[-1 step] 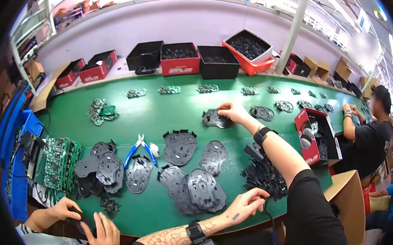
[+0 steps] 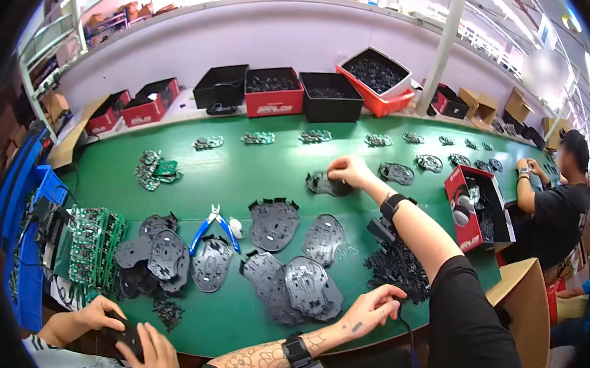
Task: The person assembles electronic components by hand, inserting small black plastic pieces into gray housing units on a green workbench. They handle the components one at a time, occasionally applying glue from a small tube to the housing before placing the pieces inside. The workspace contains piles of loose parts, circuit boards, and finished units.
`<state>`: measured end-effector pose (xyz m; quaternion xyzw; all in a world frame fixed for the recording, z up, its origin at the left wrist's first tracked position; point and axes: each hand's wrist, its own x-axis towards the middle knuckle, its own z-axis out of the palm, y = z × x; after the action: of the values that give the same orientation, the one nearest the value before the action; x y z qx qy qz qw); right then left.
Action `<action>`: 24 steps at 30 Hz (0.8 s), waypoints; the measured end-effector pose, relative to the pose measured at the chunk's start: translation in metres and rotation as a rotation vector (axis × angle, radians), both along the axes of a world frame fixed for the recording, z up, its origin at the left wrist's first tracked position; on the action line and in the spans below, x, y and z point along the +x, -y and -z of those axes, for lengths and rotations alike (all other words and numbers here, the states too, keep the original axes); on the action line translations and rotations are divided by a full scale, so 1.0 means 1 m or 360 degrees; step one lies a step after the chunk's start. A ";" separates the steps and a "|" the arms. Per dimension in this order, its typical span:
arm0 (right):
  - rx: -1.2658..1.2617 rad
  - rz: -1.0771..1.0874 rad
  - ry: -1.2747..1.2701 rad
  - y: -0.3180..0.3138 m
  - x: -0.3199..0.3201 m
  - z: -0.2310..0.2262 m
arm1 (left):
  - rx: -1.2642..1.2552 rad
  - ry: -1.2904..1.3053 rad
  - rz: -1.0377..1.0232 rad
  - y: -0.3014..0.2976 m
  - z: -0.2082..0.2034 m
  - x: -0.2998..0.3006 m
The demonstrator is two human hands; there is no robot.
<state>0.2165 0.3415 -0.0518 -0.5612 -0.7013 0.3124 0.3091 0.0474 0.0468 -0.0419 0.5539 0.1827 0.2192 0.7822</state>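
My right hand (image 2: 352, 172) reaches across the green table, fingers bent down onto the right end of a black plastic shell (image 2: 322, 183). Its fingertips are partly hidden against the shell. Near the table's front edge is my left hand (image 2: 372, 308), thumb and fingers curled together. Something small and dark shows at those fingertips, too little to name. Beside that hand lies a heap of small black parts (image 2: 398, 268). Several black mouse-like shell plates (image 2: 305, 284) lie overlapped to its left, with a single plate (image 2: 322, 239) just behind them.
Blue-handled pliers (image 2: 214, 229) lie at centre left, near stacked green circuit boards (image 2: 95, 249). A co-worker's hands (image 2: 153, 352) hold a black part at lower left. Bins of black parts (image 2: 272, 99) line the back. A red box (image 2: 478, 209) stands at right, near another person (image 2: 558, 209).
The whole view has shifted slightly. The co-worker's black part at lower left is turned and shows more of its face. My hands stay in nearly the same places.
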 end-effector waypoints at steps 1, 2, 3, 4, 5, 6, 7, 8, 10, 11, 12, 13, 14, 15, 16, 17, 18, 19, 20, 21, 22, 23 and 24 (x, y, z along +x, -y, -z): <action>0.0063 0.0090 0.0143 0.001 -0.005 0.000 | -0.0041 0.0010 0.0010 -0.001 0.003 0.000; 0.0117 0.0143 0.0240 -0.002 -0.009 -0.004 | -0.0025 -0.0002 0.0004 -0.004 0.003 0.000; 0.0154 0.0180 0.0333 -0.002 -0.020 -0.004 | -0.0028 -0.0019 -0.0017 -0.005 0.004 -0.005; 0.0152 0.0129 0.0369 0.002 -0.018 -0.009 | -0.0012 -0.0012 -0.0020 -0.005 0.001 -0.005; 0.0149 0.0082 0.0405 0.004 -0.016 -0.016 | 0.0003 -0.0004 -0.0019 -0.006 -0.001 -0.005; 0.0146 0.0039 0.0443 0.008 -0.013 -0.021 | 0.0018 0.0005 -0.0015 -0.004 -0.001 -0.004; 0.0398 0.0001 0.0669 0.017 -0.011 -0.028 | 0.0031 0.0011 -0.0023 -0.002 0.001 -0.002; 0.0659 -0.0048 0.0888 0.026 -0.014 -0.040 | 0.0050 0.0013 -0.0044 -0.003 0.004 0.000; 0.0798 -0.0260 0.0970 0.046 -0.023 -0.060 | 0.0038 -0.0002 -0.0044 -0.003 0.003 0.000; 0.0595 -0.0613 0.0750 0.058 -0.038 -0.064 | 0.0038 -0.0029 -0.0068 -0.004 0.004 -0.003; 0.0381 -0.0929 0.0553 0.075 -0.045 -0.069 | 0.0044 -0.0032 -0.0060 -0.003 0.003 -0.002; 0.0583 -0.1099 0.0609 0.093 -0.050 -0.066 | 0.0052 -0.0040 -0.0053 -0.003 0.002 -0.001; 0.0554 -0.1152 0.0726 0.110 -0.056 -0.070 | 0.0048 -0.0033 -0.0054 -0.004 0.001 -0.002; 0.0520 -0.1182 0.0855 0.121 -0.060 -0.069 | 0.0043 -0.0027 -0.0059 -0.004 0.001 -0.004; 0.0451 -0.1116 0.0820 0.132 -0.054 -0.062 | 0.0022 0.0000 -0.0026 -0.004 0.005 -0.001; 0.0403 -0.1072 0.0759 0.138 -0.053 -0.060 | 0.0015 -0.0005 -0.0036 -0.003 0.005 -0.001; 0.0404 -0.1053 0.0737 0.137 -0.050 -0.057 | 0.0008 -0.0011 -0.0048 -0.003 0.005 -0.001; 0.0398 -0.0980 0.0824 0.140 -0.046 -0.059 | -0.0005 -0.0009 -0.0056 -0.004 0.008 -0.001; 0.0393 -0.0907 0.0909 0.143 -0.042 -0.062 | -0.0001 -0.0004 -0.0046 -0.004 0.012 0.000; 0.0388 -0.0832 0.0992 0.146 -0.038 -0.063 | -0.0003 0.0004 -0.0046 -0.005 0.012 -0.001; 0.0440 -0.0733 0.0946 0.151 -0.032 -0.066 | -0.0011 0.0015 -0.0041 -0.005 0.012 0.000; 0.0346 -0.0642 0.1008 0.157 -0.025 -0.070 | -0.0018 0.0026 -0.0033 -0.005 0.011 0.001; 0.0251 -0.0547 0.1069 0.163 -0.018 -0.076 | -0.0031 0.0016 -0.0029 -0.006 0.007 0.000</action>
<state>0.1990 0.1788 0.0243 -0.4810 -0.8693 0.1036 0.0474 0.0479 0.0526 -0.0489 0.5434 0.1858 0.2275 0.7864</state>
